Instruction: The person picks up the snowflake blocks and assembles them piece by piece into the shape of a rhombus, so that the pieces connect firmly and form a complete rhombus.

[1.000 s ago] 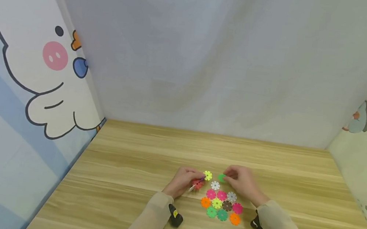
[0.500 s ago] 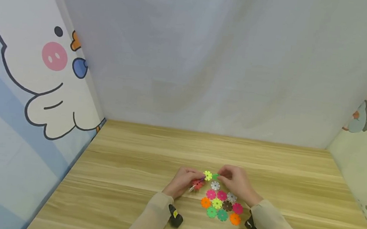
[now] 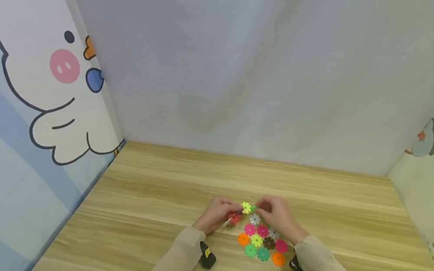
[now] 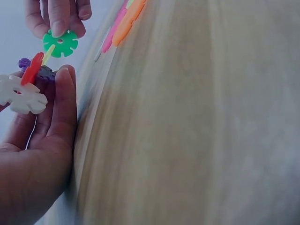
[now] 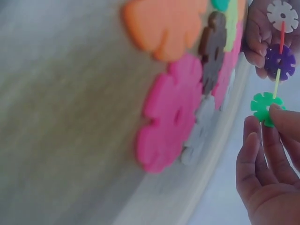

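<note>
My left hand (image 3: 214, 214) holds a small chain of notched plastic snowflake discs. In it a white disc (image 4: 29, 99), a red disc (image 4: 31, 69), a purple disc (image 5: 274, 65) and a yellow disc (image 3: 246, 207) are slotted together at angles. The left fingers grip the chain around the purple disc. Close on the right, my right hand (image 3: 279, 215) pinches a green disc (image 5: 262, 104) between thumb and fingers. The green disc's edge meets the yellow disc's edge; how deeply the slots interlock cannot be made out.
Several loose discs lie flat on the wooden table (image 3: 149, 181) in front of the hands, among them a white disc (image 3: 254, 219), a brown disc (image 3: 268, 244) and an orange disc (image 3: 278, 258). A pale curtain (image 3: 245, 90) hangs behind the table, with printed panels at both sides.
My right hand has moved left with the green disc, from a gap apart to contact with the yellow disc. The left hand and its chain have stayed almost still.
</note>
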Available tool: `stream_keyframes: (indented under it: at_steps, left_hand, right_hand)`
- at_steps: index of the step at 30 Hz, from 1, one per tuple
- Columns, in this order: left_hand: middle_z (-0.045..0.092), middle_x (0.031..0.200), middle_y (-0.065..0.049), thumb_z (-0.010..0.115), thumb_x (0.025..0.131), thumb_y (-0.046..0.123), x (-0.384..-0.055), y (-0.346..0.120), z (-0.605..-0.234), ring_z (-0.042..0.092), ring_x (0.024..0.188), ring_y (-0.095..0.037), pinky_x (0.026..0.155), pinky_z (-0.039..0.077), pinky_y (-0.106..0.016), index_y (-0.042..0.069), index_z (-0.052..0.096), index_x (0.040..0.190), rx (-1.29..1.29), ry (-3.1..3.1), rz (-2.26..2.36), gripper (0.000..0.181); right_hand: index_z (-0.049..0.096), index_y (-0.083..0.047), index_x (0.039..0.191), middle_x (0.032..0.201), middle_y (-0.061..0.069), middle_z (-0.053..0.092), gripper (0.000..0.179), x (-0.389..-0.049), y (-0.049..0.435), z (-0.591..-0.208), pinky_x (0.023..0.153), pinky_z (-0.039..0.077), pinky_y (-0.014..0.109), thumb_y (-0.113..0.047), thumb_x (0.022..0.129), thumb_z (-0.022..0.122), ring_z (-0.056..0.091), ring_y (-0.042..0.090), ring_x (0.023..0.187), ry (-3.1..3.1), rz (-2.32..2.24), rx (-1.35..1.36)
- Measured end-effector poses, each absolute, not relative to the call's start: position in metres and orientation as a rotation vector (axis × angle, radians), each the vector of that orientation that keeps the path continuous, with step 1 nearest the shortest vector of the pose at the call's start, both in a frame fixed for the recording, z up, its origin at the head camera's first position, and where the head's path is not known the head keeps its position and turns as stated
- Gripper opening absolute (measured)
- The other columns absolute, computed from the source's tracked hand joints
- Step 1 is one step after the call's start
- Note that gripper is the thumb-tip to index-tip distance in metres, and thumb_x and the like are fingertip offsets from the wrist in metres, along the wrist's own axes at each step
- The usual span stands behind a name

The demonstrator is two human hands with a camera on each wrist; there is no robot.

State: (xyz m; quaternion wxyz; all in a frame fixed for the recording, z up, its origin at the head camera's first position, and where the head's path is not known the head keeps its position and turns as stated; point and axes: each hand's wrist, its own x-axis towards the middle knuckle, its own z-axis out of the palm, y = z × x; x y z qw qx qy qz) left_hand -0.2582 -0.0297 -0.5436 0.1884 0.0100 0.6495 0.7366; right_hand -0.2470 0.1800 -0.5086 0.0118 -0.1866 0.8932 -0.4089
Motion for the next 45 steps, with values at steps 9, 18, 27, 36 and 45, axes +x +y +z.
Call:
stream_keyframes:
  at_steps: [9, 18, 27, 36, 45]
  left_hand:
    - [0.067, 0.089, -0.011, 0.07, 0.085, 0.009, -0.2592, -0.0315, -0.5456, 0.06, 0.082, -0.018, 0.076, 0.052, -0.029, -0.009, 0.071, 0.09, 0.023, 1.839, 2.075, 0.018]
    - [0.067, 0.087, -0.01, 0.068, 0.086, 0.006, -0.2594, -0.0302, -0.5437, 0.06, 0.079, -0.016, 0.074, 0.052, -0.027, -0.01, 0.07, 0.09, 0.005, 1.837, 2.08, 0.017]
    - [0.067, 0.089, -0.011, 0.07, 0.084, 0.009, -0.2598, -0.0304, -0.5436, 0.06, 0.081, -0.017, 0.073, 0.052, -0.028, -0.008, 0.071, 0.088, 0.014, 1.82, 2.07, 0.017]
    - [0.068, 0.088, -0.015, 0.066, 0.085, 0.003, -0.2606, -0.0309, -0.5453, 0.064, 0.078, -0.018, 0.076, 0.054, -0.031, -0.01, 0.068, 0.091, 0.033, 1.724, 2.128, 0.015]
    - [0.068, 0.086, -0.016, 0.065, 0.087, 0.006, -0.2585, -0.0325, -0.544, 0.066, 0.076, -0.019, 0.076, 0.055, -0.032, -0.006, 0.068, 0.087, 0.09, 1.687, 2.147, 0.011]
  right_hand:
    - [0.071, -0.007, 0.087, 0.08, 0.0, 0.068, 0.006, -0.247, 0.1763, -0.5098, 0.062, 0.052, 0.022, -0.002, 0.084, 0.071, 0.062, 0.011, 0.068, 2.82, -1.238, -0.714]
    - [0.071, -0.009, 0.086, 0.081, 0.0, 0.068, 0.009, -0.2488, 0.1722, -0.5117, 0.061, 0.052, 0.021, 0.0, 0.083, 0.071, 0.061, 0.009, 0.067, 2.883, -1.209, -0.772]
    - [0.071, -0.011, 0.089, 0.085, 0.005, 0.069, 0.006, -0.2504, 0.173, -0.5088, 0.066, 0.053, 0.024, -0.007, 0.085, 0.073, 0.062, 0.008, 0.072, 2.849, -1.235, -0.757]
    - [0.071, -0.012, 0.089, 0.084, -0.002, 0.068, 0.004, -0.2542, 0.1746, -0.506, 0.068, 0.053, 0.025, -0.009, 0.086, 0.071, 0.063, 0.009, 0.075, 2.781, -1.232, -0.794]
    - [0.071, -0.014, 0.09, 0.086, 0.0, 0.07, 0.004, -0.2562, 0.1734, -0.5064, 0.069, 0.053, 0.023, -0.011, 0.088, 0.07, 0.064, 0.009, 0.078, 2.756, -1.21, -0.832]
